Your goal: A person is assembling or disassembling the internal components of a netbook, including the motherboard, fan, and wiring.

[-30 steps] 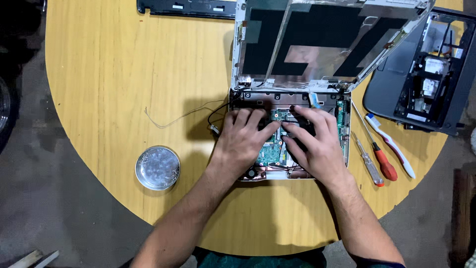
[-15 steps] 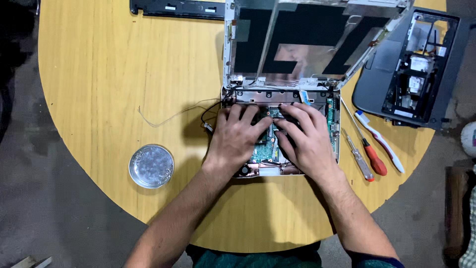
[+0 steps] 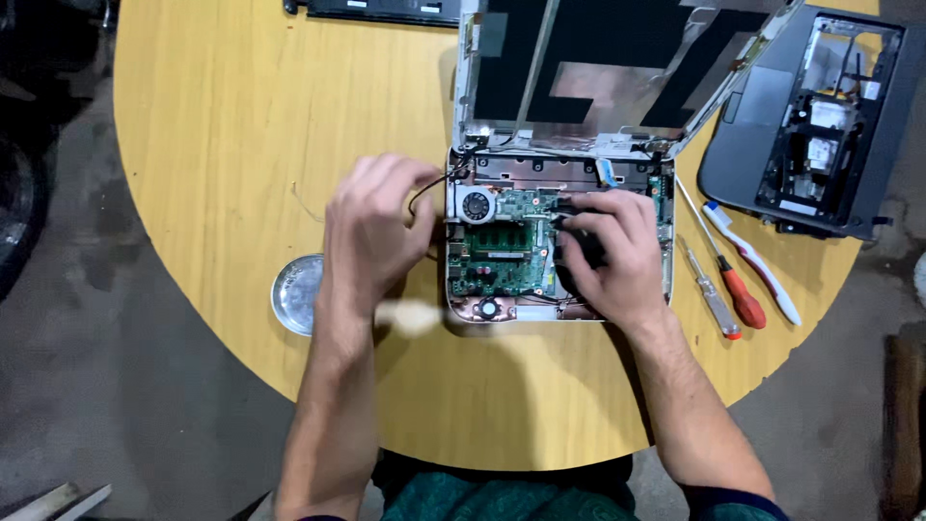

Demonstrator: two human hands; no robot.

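I see an opened laptop (image 3: 555, 246) lying on the round wooden table (image 3: 222, 145), its bare screen shell (image 3: 588, 77) tilted back and its base stripped, so the green circuit board (image 3: 502, 246) and a small round cooling fan (image 3: 476, 205) are exposed. My right hand (image 3: 612, 256) rests on the right part of the base, fingers curled down onto a dark component (image 3: 579, 207) beside the board; I cannot tell whether they actually grip it. My left hand (image 3: 371, 227) hovers just left of the base, fingers bunched loosely, with a thin black cable (image 3: 429, 188) running from the base's upper left corner toward its fingertips; whether it pinches the cable I cannot tell. A round metal dish (image 3: 294, 294) sits partly under my left wrist. Right of the laptop lie a grey-handled screwdriver (image 3: 712, 301), a red-handled screwdriver (image 3: 728, 275) and a white toothbrush (image 3: 752, 260), close together. Farther right sits a second dismantled dark laptop base (image 3: 810, 125). A black strip-shaped part (image 3: 371, 10) lies at the table's far edge.
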